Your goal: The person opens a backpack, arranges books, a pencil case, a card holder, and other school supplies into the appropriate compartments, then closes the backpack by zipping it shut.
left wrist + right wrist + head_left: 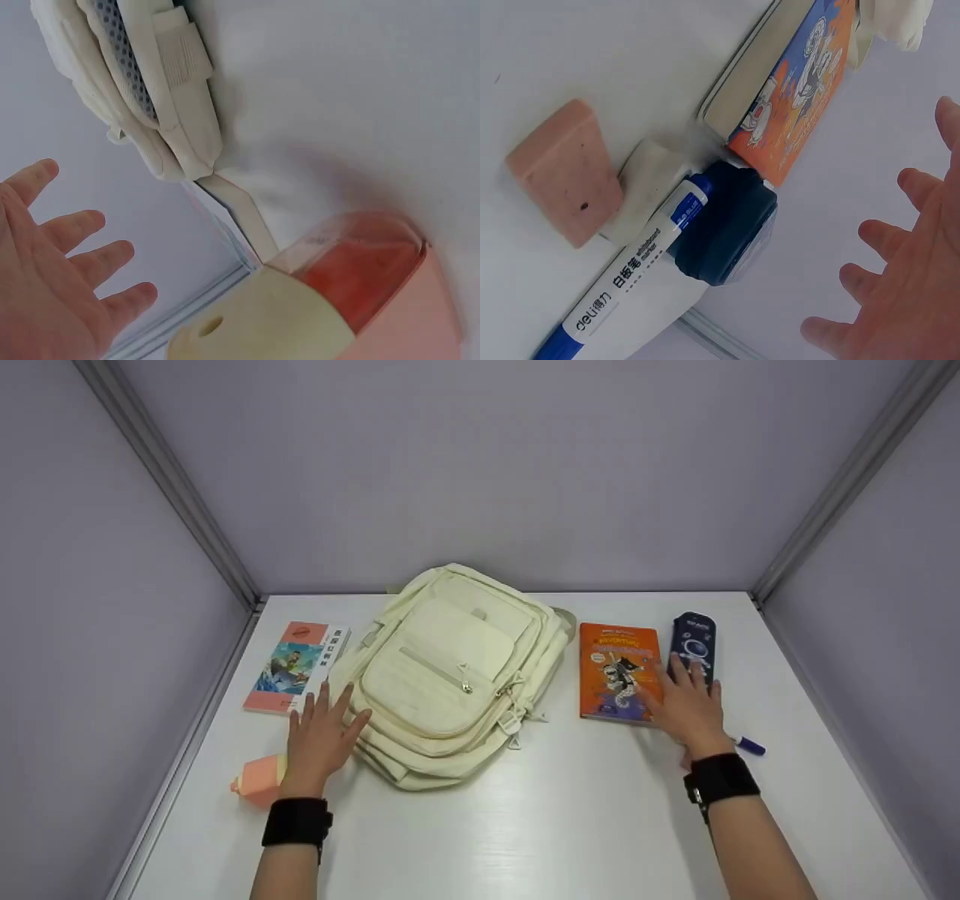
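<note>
A cream backpack [442, 660] lies on its back, zipped front pocket facing up. My left hand [319, 739] hovers by its lower left edge, fingers spread and holding nothing. Close to that hand are a pink-and-cream object [390, 300] with a see-through red part, its kind unclear, and a book [289, 667] with a pink and blue cover. My right hand [690, 709], also spread and holding nothing, is over the navy pencil case [694, 634] and the edge of an orange book [619, 660]. Below it lie a blue whiteboard marker [630, 270] and a pink eraser-like block [566, 172].
A small whitish block [649, 184] sits between the pink block and the pencil case. Grey panels [480, 472] enclose the white table [495, 840] at the back and both sides. A strap [566, 622] sticks out at the backpack's right.
</note>
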`<action>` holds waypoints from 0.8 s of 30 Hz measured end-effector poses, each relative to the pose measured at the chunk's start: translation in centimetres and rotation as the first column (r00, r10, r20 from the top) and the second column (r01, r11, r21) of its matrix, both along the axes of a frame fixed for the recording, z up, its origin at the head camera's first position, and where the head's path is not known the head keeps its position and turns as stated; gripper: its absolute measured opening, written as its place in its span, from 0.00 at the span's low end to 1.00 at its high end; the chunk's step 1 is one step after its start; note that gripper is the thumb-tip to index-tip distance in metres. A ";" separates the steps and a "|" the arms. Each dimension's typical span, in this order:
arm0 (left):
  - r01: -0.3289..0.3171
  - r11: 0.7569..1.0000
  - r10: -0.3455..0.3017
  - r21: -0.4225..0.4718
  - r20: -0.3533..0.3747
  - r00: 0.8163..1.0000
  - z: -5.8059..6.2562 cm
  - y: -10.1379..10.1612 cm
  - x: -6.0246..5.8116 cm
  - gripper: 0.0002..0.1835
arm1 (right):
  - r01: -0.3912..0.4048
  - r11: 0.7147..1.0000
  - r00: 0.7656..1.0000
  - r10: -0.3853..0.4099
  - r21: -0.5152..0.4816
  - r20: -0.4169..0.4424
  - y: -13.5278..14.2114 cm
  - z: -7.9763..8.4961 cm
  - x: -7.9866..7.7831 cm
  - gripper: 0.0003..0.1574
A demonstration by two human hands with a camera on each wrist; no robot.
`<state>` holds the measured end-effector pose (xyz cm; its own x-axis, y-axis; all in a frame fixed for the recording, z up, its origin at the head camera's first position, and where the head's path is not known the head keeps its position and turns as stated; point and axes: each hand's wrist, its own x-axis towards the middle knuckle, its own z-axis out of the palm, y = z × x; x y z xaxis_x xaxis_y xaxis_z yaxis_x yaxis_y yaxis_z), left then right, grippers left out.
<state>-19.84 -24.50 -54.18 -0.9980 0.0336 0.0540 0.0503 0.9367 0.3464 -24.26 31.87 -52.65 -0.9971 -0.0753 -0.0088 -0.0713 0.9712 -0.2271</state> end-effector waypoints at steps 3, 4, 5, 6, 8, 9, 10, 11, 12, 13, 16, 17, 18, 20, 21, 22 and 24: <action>0.022 1.000 -0.022 0.014 0.001 1.000 -0.4 0.8 -0.3 0.38 | -0.001 1.000 1.000 0.001 -0.005 -0.003 -0.7 -0.1 -0.1 0.51; 0.033 0.999 -0.033 0.018 -0.003 0.999 -0.6 1.1 -0.4 0.38 | -0.002 1.000 1.000 0.002 -0.004 -0.006 -1.0 -0.2 -0.2 0.51; 0.040 0.999 -0.040 0.022 0.000 0.999 -0.7 1.3 -0.4 0.38 | -0.004 1.000 1.000 0.004 0.000 -0.006 -1.3 -0.2 -0.3 0.51; 0.047 0.999 -0.047 0.025 0.005 0.999 -0.8 1.6 -0.5 0.38 | -0.007 1.000 1.000 0.007 0.004 -0.006 -1.7 -0.2 -0.4 0.51; 0.057 0.998 -0.058 0.034 0.013 0.998 -1.1 2.2 -0.6 0.37 | -0.014 1.000 1.000 0.014 0.002 -0.007 -2.5 -0.2 -0.5 0.49; 0.061 0.997 -0.061 0.039 0.017 0.998 -1.3 2.5 -0.6 0.37 | -0.018 1.000 1.000 0.018 -0.004 -0.007 -3.0 -0.2 -0.5 0.48; 0.064 0.997 -0.065 0.047 0.020 0.998 -1.5 2.7 -0.7 0.37 | -0.021 1.000 1.000 0.021 -0.007 -0.008 -3.5 -0.1 -0.5 0.47; 0.063 0.996 -0.065 0.055 0.025 0.998 -1.8 2.9 -0.7 0.37 | -0.026 1.000 1.000 0.026 -0.009 -0.010 -4.1 -0.1 -0.5 0.47; 0.064 0.996 -0.066 0.062 0.028 0.997 -2.1 3.0 -0.7 0.37 | -0.031 0.999 0.999 0.031 -0.012 -0.014 -4.7 -0.1 -0.5 0.46; 0.064 0.996 -0.066 0.070 0.028 0.997 -2.4 3.1 -0.6 0.36 | -0.037 0.999 0.999 0.036 -0.017 -0.019 -5.2 -0.1 -0.4 0.46; 0.063 0.995 -0.065 0.083 0.016 0.998 -3.2 3.5 -0.3 0.35 | -0.053 0.999 0.998 0.053 -0.004 -0.037 -6.9 0.0 -0.3 0.45; 0.063 0.994 -0.064 0.087 0.013 0.998 -3.4 3.6 -0.2 0.35 | -0.057 0.998 0.998 0.057 -0.002 -0.042 -7.4 0.0 -0.2 0.45; 0.063 0.994 -0.064 0.091 0.007 0.998 -3.6 3.6 -0.1 0.34 | -0.062 0.998 0.997 0.062 -0.004 -0.047 -7.9 0.1 -0.1 0.44; 0.066 0.994 -0.066 0.091 -0.008 0.998 -3.8 3.8 0.0 0.34 | -0.074 0.997 0.996 0.073 -0.009 -0.048 -8.9 0.2 0.0 0.43; 0.068 0.994 -0.067 0.090 -0.013 0.998 -3.9 3.9 0.0 0.34 | -0.080 0.997 0.996 0.079 -0.007 -0.044 -9.4 0.2 0.1 0.43; 0.069 0.994 -0.068 0.084 -0.018 0.998 -4.0 4.0 0.0 0.34 | -0.085 0.996 0.996 0.085 -0.006 -0.040 -9.9 0.2 0.2 0.43; 0.072 0.995 -0.070 0.068 -0.027 0.997 -4.1 4.2 0.1 0.34 | -0.099 0.995 0.994 0.099 -0.006 -0.038 -10.9 0.2 0.4 0.43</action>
<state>-19.77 -20.26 -58.29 -0.9916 0.0995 0.0830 0.1249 0.9045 0.4079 -23.87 20.94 -52.40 -0.9844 -0.1736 0.0292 -0.1757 0.9571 -0.2306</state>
